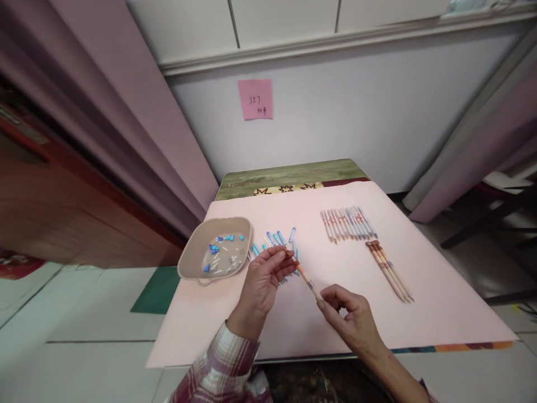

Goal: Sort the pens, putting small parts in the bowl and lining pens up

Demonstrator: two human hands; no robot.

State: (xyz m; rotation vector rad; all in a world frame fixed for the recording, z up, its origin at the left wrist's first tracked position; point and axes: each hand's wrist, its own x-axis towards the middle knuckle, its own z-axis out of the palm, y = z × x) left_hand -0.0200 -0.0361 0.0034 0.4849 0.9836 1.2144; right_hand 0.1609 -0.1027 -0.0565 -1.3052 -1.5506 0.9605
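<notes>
A slim pen [306, 278], brown at its far end and cream toward the near end, is held slantwise between my two hands over the table. My left hand [265, 274] pinches the brown end, and its fingers partly hide it. At the lower cream end, the thumb and forefinger of my right hand [351, 316] are closed on the same pen. Beneath and behind my left hand lie loose blue and white pen parts [280, 238], partly covered by the fingers. Several matching cream-and-brown pens [390, 272] lie side by side on the right.
A beige basin [184, 263] holding small blue caps and thin white pieces stands at the left. Farther back on the right, a row of clear-barrelled pens [348, 224] lies on the pink table cover [423, 240]. A pink note [255, 99] is stuck on the wall.
</notes>
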